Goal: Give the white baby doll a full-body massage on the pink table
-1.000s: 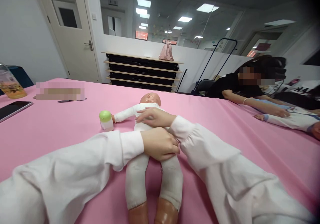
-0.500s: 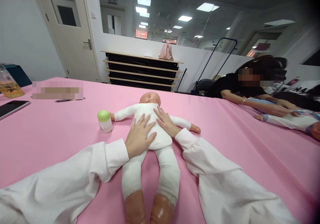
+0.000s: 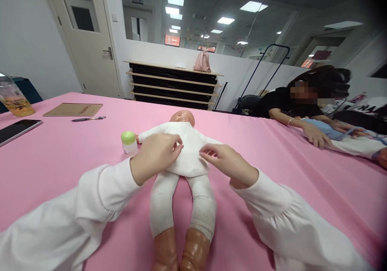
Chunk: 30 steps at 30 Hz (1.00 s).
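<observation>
Well — curled hands (image 3: 157,152) (image 3: 228,160) over doll (image 3: 190,156).

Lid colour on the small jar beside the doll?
Light green; the lid shows best in the head view.

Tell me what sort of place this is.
Probably a training room, perhaps for infant care: a baby doll lies on a pink-covered table, and another person at the right has a second doll.

Doll (image 3: 190,158), jar (image 3: 128,142), notebook (image 3: 74,109) on pink cloth (image 3: 260,162)
</observation>
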Tool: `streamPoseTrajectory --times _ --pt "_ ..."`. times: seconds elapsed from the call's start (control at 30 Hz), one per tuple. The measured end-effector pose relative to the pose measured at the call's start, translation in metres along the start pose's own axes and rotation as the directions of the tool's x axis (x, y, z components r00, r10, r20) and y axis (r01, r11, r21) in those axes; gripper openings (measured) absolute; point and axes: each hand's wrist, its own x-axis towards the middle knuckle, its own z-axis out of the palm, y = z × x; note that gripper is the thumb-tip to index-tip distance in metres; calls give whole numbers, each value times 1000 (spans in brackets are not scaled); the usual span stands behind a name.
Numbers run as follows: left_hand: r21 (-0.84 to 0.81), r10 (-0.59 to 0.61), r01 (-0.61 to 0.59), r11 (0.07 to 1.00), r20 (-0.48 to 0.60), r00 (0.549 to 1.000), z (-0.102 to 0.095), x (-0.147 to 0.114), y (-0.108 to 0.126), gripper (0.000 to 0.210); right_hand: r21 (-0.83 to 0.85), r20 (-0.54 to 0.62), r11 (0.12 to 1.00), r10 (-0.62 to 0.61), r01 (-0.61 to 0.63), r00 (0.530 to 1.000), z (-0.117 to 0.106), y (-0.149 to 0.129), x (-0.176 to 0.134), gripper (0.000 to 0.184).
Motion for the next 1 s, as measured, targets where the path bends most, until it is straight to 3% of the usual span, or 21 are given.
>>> streamPoseTrajectory --times 0.03,0.1,0.2,0.27,0.4,0.47,0.57,0.7,0.83,1.0 --pt "-2 17 -17 1000 -29 999 -2 7 3 25 -18 -55 1000 -10 10 998 -2 -5 6 17" --pt "50 55 -56 997 19 998 2 18 8 22 -59 -86 997 -46 41 995 2 -11 15 12" --pt "137 85 -115 984 212 974 19 23 11 18 -128 38 988 -81 85 996 17 -15 19 10" --pt "138 82 -120 983 248 965 30 24 10 19 -111 61 989 -88 94 994 26 -14 20 8" --pt "123 127 -133 983 50 991 42 30 2 24 -53 -165 982 -189 182 968 36 -4 26 18" --pt "150 130 -136 979 47 990 45 33 -2 23 -85 -174 977 -206 194 963 40 1 31 22" --pt "157 84 -100 983 104 991 51 38 -6 23 -69 -119 986 -161 153 980 46 7 36 14" --pt "92 109 -102 991 -73 991 58 47 -11 22 -14 -266 986 -165 167 950 50 13 45 16" --pt "117 84 -79 990 -34 996 70 57 -15 25 -14 -256 992 -122 122 959 55 22 57 16" --pt "164 179 -152 975 -167 970 81 62 -17 22 -32 -351 991 -129 126 927 62 30 64 27"
